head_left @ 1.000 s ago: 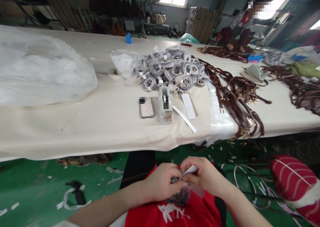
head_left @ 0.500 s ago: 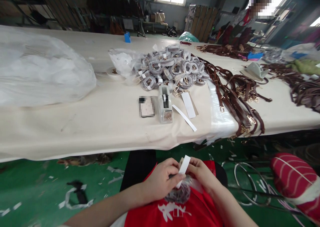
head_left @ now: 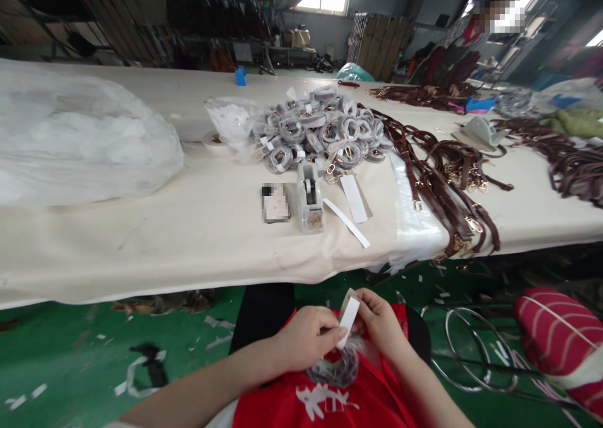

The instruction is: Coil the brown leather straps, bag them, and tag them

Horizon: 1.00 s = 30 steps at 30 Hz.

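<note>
Low in the head view, over the red apron point(head_left: 282, 396), my left hand point(head_left: 311, 339) pinches a white paper strip point(head_left: 349, 322) between thumb and fingers. On the strip's other side my right hand point(head_left: 377, 320) has its fingers closed at the strip's upper edge, by a beige piece behind it. Just below both hands hangs a wrapped grey coiled strap point(head_left: 335, 370) in clear plastic. A tape dispenser point(head_left: 309, 205) stands on the table point(head_left: 211, 239) ahead, with a white card point(head_left: 353, 199) and a loose paper strip point(head_left: 346, 222) to its right.
Wrapped coils point(head_left: 325, 126) are heaped mid-table. Brown straps point(head_left: 438, 195) lie to the right, some over the edge. A large plastic bag point(head_left: 85, 139) covers the left. A red striped cushion point(head_left: 551, 334) is at lower right. Another person's hands point(head_left: 443, 91) touch far straps.
My right hand has moved slightly up at the strip, and more of the beige piece shows behind it. The coiled strap below has shifted a little to the left.
</note>
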{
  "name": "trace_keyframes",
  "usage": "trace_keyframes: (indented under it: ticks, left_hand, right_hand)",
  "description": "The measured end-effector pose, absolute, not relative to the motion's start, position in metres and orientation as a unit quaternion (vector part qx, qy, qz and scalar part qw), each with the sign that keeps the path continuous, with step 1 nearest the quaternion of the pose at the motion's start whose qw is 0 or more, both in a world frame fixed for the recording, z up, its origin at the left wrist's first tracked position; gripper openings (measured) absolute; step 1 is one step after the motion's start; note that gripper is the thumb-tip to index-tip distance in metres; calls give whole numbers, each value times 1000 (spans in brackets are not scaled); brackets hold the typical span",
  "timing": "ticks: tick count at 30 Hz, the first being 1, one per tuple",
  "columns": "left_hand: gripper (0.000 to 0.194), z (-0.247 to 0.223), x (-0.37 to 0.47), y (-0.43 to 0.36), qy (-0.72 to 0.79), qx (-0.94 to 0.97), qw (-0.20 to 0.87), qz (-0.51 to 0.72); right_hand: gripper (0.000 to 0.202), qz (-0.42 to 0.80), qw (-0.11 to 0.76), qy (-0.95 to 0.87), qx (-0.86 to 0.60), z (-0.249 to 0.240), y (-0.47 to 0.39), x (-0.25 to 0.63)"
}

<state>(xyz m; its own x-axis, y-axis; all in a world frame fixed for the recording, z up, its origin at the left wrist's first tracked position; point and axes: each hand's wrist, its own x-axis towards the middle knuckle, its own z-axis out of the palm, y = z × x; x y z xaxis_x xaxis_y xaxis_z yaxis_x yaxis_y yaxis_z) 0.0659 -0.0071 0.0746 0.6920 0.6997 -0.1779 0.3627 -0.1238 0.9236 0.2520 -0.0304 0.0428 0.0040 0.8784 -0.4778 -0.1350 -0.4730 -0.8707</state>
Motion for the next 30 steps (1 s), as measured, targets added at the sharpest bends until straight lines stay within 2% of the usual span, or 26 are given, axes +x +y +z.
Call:
trace_keyframes:
  ticks: [8,11,14,19,23,30]
  left_hand:
    - [29,66,73,-10,436,699,550,134]
    - [23,65,74,-16,452,652,581,182]
    - [7,66,74,-20,447,607,608,249]
    - [21,63,72,-20,479,593,596,251]
    - [25,62,73,-19,495,590,594,232]
    - [26,61,73,-21,503,585,597,219]
  right_hand:
    - [47,607,426,-336,-580,52,-32,253]
    - [46,621,413,-344,-570,56,-29,257]
    - [47,642,392,-346,-561,59,-28,264]
    - [38,654,341,-426,-524,66,-33,270]
    - [21,584,307,-522,-541,70,-32,265]
    - [14,575,268,-554,-539,71,-23,262]
